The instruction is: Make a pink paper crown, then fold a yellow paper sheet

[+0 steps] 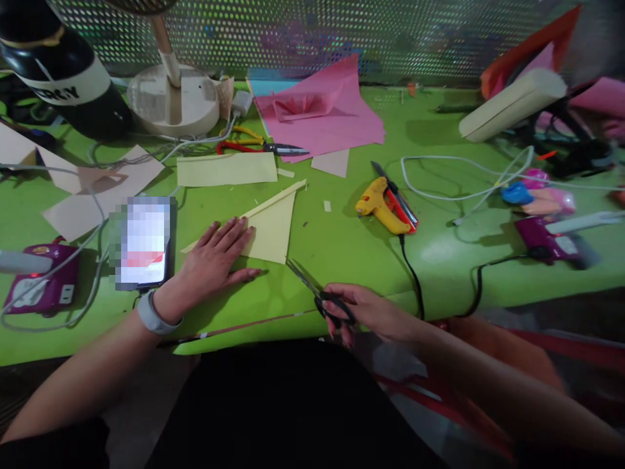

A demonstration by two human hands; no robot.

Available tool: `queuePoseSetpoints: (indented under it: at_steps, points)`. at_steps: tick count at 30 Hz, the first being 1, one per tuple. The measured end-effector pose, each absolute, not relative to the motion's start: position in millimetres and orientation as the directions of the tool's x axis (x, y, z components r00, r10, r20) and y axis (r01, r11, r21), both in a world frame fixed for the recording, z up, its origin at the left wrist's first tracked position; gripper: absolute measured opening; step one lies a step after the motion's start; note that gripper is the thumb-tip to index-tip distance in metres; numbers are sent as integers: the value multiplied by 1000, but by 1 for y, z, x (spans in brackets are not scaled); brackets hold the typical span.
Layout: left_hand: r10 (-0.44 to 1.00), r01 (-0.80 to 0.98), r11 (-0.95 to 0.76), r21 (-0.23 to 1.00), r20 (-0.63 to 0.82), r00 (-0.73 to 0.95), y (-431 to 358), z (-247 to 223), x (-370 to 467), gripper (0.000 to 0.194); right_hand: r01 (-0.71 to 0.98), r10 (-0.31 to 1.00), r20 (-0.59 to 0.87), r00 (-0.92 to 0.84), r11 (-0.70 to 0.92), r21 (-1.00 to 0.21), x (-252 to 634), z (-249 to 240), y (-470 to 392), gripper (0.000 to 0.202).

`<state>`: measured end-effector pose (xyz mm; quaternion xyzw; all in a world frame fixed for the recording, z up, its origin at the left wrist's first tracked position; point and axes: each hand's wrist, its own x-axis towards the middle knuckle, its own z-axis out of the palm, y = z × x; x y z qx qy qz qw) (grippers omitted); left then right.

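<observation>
My left hand (217, 251) lies flat, fingers stretched out, on a pale yellow sheet of paper (272, 228) with a folded strip along its upper edge. In my right hand (361, 307) is a pair of black-handled scissors (336, 309), held near the table's front edge. Their blades are slightly apart and point toward the paper's lower corner, close to it; I cannot tell whether they touch. A cut yellow paper strip (227, 169) rests just beyond the sheet, and a small paper scrap (327, 206) lies to its right.
Right of the paper sits a yellow glue gun (381, 205) beside a red utility knife (403, 208). Pliers (263, 146), pink paper (336, 117) and a lamp base (195, 104) stand farther back. A phone (144, 241) and cabled purple power socket (43, 280) are at left.
</observation>
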<state>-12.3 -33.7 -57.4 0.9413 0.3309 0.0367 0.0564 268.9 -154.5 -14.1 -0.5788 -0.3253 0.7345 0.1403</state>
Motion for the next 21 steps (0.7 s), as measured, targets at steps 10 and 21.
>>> queuePoseSetpoints:
  at_steps: [10,21]
  points:
    - [645,638,-762,111,37,764,-32,-59,-11,83,221,592,-725,-352,-700,-679,265,-18,-129,58]
    - [635,628,-771,103,48,771,-32,-62,-12,83,215,614,-722,-320,-695,-686,269,-18,-128,59]
